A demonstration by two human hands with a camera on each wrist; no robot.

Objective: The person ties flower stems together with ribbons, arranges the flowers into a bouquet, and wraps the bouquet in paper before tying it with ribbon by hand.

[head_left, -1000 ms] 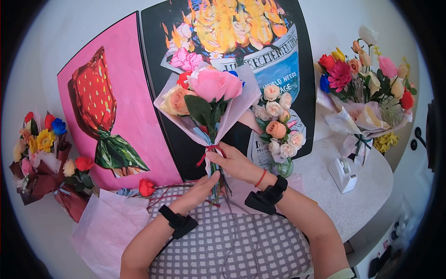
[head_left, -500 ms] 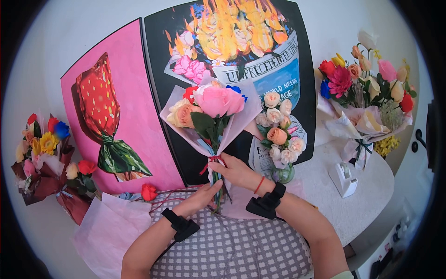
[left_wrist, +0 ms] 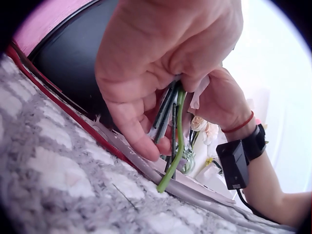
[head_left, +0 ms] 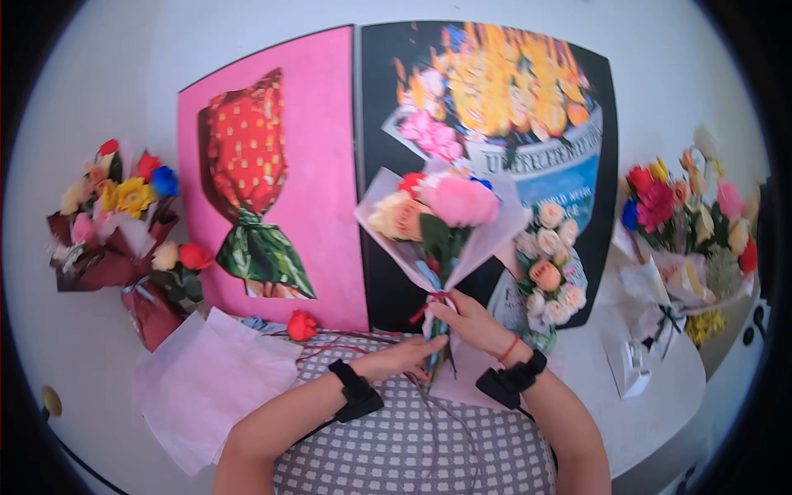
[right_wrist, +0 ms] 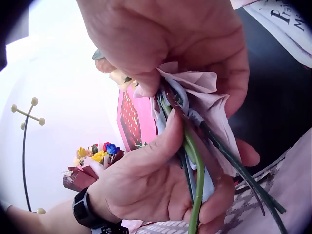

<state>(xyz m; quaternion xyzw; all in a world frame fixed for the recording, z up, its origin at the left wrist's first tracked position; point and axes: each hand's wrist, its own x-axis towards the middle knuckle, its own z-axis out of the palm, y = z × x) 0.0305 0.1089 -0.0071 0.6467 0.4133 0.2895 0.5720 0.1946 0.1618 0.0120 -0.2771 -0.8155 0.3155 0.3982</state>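
Observation:
A bouquet (head_left: 462,202) of pink, peach, red and blue flowers stands upright in pale pink wrapping paper, at the middle of the head view. Just below its red ribbon (head_left: 432,304), my right hand (head_left: 474,326) grips the gathered neck. My left hand (head_left: 404,359) is lower, its fingers curled round the stems. In the left wrist view, green stems (left_wrist: 179,139) stick out beneath the left hand (left_wrist: 161,63). The right wrist view shows crumpled paper (right_wrist: 207,97) bunched under the right hand (right_wrist: 170,44), with the left thumb lying against the stems.
Sheets of pale pink paper (head_left: 214,388) and a red rose (head_left: 302,325) lie to the left on a checkered cloth (head_left: 412,454). Other bouquets stand left (head_left: 124,223) and right (head_left: 689,231). A white tape dispenser (head_left: 629,369) is at right; a small vase of roses (head_left: 549,280) stands behind.
The head view has turned left, so the whole scene sits further right in it. Both hands keep their hold on the bouquet, which stays upright.

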